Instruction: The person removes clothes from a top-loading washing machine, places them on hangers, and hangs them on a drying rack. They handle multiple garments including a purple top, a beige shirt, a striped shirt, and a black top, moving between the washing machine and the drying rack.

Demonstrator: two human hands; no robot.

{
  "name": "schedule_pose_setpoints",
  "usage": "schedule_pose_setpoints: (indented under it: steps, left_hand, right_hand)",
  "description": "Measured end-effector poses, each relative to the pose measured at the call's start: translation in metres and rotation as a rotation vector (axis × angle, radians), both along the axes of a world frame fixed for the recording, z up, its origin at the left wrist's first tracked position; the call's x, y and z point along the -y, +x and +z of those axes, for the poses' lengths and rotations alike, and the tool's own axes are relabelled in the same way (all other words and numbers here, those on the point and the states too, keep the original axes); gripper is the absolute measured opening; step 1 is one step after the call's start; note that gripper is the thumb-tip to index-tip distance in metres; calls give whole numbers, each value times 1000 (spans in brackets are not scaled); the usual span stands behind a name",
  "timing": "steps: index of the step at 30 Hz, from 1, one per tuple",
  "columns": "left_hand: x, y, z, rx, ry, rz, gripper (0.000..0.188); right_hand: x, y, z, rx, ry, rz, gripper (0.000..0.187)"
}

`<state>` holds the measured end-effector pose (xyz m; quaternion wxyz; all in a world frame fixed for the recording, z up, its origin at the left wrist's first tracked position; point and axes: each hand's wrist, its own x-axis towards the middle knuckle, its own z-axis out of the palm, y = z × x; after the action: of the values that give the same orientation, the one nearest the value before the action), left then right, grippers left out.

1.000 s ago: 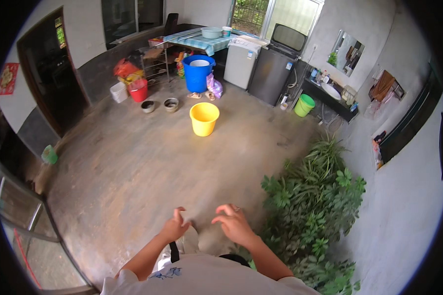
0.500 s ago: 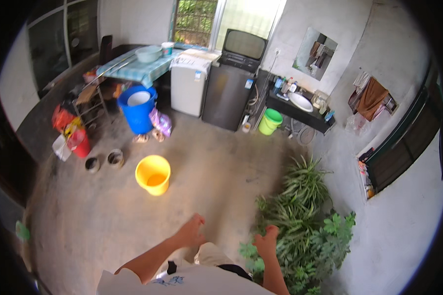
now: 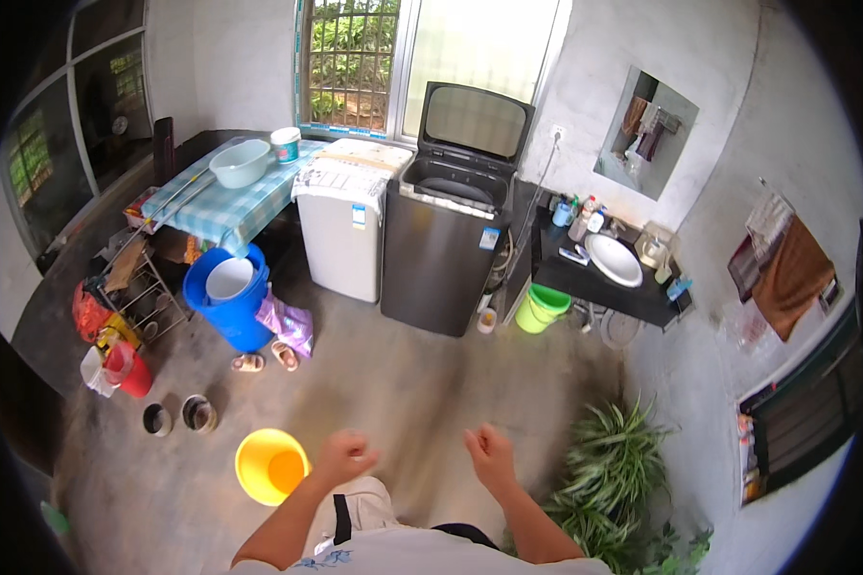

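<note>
Both my hands are in the air above the floor, in front of my body. My left hand [image 3: 346,457] has its fingers curled in and holds nothing; it is nearest to the yellow bucket [image 3: 254,470], which stands on the floor to its left, apart from it. My right hand [image 3: 492,458] is also curled into a loose fist with nothing in it, left of the spiky green plants [image 3: 612,458]. Farther ahead stands a dark grey top-loading washing machine [image 3: 435,264] with its lid [image 3: 475,125] raised. Beside it, a white washing machine [image 3: 340,244] has a cloth over its top.
At left are a blue barrel [image 3: 244,326], a purple bag [image 3: 286,322], slippers [image 3: 247,363], two dark pots [image 3: 198,413] and a red bucket [image 3: 132,372]. A checked table [image 3: 197,211] bears a basin [image 3: 241,165]. At right are a green bucket [image 3: 543,307] and a washbasin [image 3: 614,260].
My view has moved forward and tilted up, so the washing machines look nearer and the raised one's open tub shows. The yellow bucket and plants sit lower in view. My fingers are more curled.
</note>
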<state>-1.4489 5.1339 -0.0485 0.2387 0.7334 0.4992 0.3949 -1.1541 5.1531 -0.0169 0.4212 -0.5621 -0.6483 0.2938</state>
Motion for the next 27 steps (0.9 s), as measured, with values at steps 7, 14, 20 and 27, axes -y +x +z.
schedule_pose_setpoints:
  steps: [7, 14, 20, 27]
  left_hand:
    - [-243, -73, -109, 1085, -127, 558, 36]
    - [-529, -17, 3, 606, -281, 97, 25]
    - [-758, 25, 55, -222, 189, -223, 39]
    - [-1006, 38, 33, 179, -285, -58, 58]
  right_hand:
    - [-253, -46, -16, -200, -39, 52, 36]
    - [-464, -11, 4, -229, -167, -84, 19]
    - [-658, 31, 16, 123, 142, -57, 30]
    - [-932, 61, -16, 5, 0, 68, 23]
